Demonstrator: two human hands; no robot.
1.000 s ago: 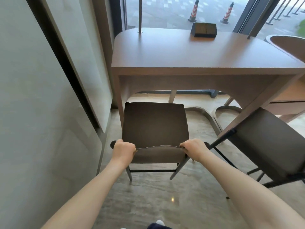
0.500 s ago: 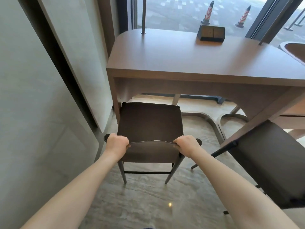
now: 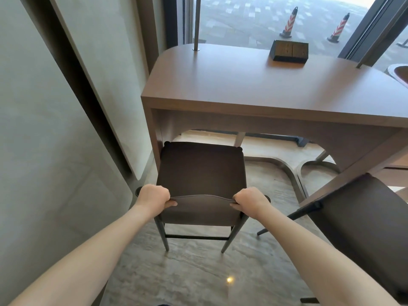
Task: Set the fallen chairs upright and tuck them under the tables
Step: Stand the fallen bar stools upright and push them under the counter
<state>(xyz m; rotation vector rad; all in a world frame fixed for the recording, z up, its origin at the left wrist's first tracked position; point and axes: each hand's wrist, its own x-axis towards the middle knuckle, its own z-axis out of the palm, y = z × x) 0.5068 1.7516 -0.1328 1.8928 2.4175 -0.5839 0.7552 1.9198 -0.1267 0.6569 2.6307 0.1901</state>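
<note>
Both hands clamp the top edge of the chair (image 3: 201,173) backrest: the left hand (image 3: 152,196) curls over its left end, thumb underneath against the back, and the right hand (image 3: 250,202) curls over its right end the same way. The chair stands upright on the floor (image 3: 198,272), all visible legs down, its seat front just at the near edge of the tabletop (image 3: 254,85), by the near left corner. A second chair (image 3: 364,224) leans tilted at the right, its back against the table's slanted leg. A dark box (image 3: 289,50) sits near the far edge of the tabletop
</note>
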